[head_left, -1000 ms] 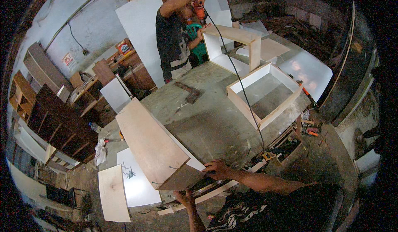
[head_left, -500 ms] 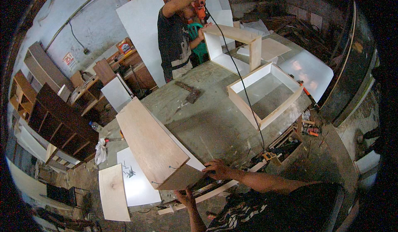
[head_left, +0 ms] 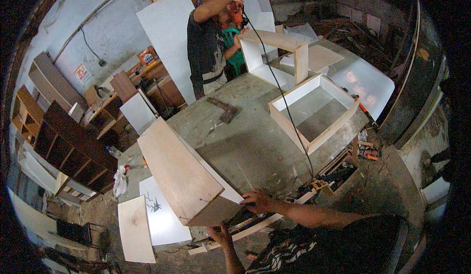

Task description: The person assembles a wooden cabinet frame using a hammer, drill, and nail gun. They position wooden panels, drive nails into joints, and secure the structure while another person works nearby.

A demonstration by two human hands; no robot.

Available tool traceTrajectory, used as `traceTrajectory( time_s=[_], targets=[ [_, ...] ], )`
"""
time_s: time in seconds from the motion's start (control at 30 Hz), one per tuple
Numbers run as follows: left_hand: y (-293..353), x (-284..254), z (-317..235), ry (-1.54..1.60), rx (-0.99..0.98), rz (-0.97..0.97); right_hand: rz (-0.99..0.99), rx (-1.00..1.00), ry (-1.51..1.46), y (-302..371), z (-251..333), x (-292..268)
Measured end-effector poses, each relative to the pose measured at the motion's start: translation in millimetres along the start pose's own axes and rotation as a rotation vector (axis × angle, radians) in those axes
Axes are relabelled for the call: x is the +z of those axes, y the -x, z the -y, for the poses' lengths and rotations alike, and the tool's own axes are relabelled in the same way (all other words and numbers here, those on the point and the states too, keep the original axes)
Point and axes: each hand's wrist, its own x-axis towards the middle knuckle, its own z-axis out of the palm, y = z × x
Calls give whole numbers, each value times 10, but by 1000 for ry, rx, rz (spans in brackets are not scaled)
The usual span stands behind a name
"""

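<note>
A pale wooden box frame (head_left: 179, 168) with white inner faces stands on its edge at the near left of the table. Two screws stick out of its side close to the near end. My right hand (head_left: 258, 201) grips the right corner of that near end, fingers curled over the edge. Lower down, my left hand (head_left: 222, 236) holds the bottom edge of the same end panel; its fingertips are partly hidden. Left of the frame, several loose screws (head_left: 154, 205) lie on a white board (head_left: 167, 230), beside a bare plywood panel (head_left: 136, 230).
Across the table (head_left: 235, 146), a co-worker (head_left: 208, 43) holds an orange drill (head_left: 235, 13) over an upright box frame (head_left: 274, 38). Its black cord (head_left: 289, 110) crosses a second frame (head_left: 314, 112) lying flat. A rusty metal square (head_left: 224, 110) rests mid-table; tools fill a tray (head_left: 338, 176) at the near edge.
Almost everything stays put. The view has shifted slightly; both my hands keep their hold on the box frame, and the co-worker still holds the drill over the upright frame.
</note>
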Motion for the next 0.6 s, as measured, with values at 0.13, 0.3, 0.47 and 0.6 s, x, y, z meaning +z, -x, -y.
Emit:
traceTrajectory(
  time_s=[0.13, 0.3, 0.47, 0.6],
  targets=[
    [-10, -66, -143, 59, -37, 40, 0, -35, 56, -5, -32, 1],
    [-47, -78, -200, -53, -116, 68, -33, -47, -40, 14, -50, 3],
    [8, -12, -3, -57, -22, -26, 48, 45, -13, 20, -42, 38],
    [38, -24, 13, -26, -24, 21, 34, 21, -40, 7, -58, 62]
  ],
)
